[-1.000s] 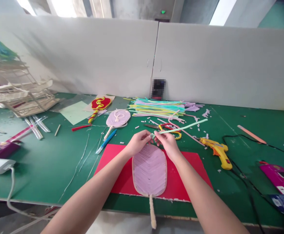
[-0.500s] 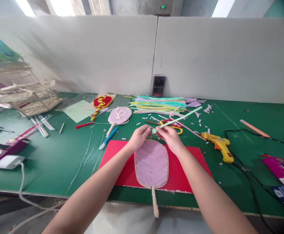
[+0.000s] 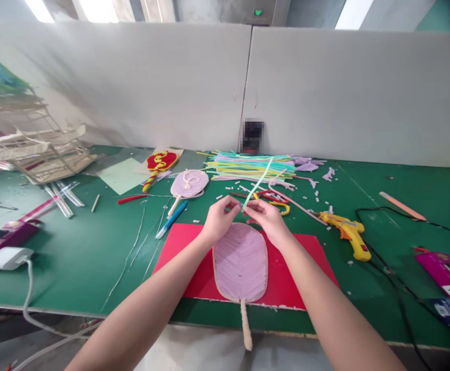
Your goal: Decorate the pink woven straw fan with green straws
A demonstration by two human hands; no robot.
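A pale green pipe cleaner [image 3: 258, 184] is pinched at its near end between my left hand [image 3: 219, 219] and my right hand [image 3: 268, 219]; its free end points up and away toward the pile of stems. Both hands hover over the top edge of a pink leaf-shaped fan [image 3: 241, 260] with a cream border and fuzzy cream handle. The fan lies on a red sheet [image 3: 178, 257] on the green table [image 3: 78, 257].
A pile of coloured pipe cleaners [image 3: 248, 167] lies behind the hands. A yellow glue gun [image 3: 346, 232] with a black cord sits to the right. A smaller pink fan [image 3: 189, 184], a red-yellow fan [image 3: 157, 164], a blue pen [image 3: 170, 220] and wire racks [image 3: 35, 149] lie left. White panels wall the back.
The pipe cleaner's free end has swung from pointing right to pointing nearly straight away from me. Both hands stayed pinched on its near end above the fan.
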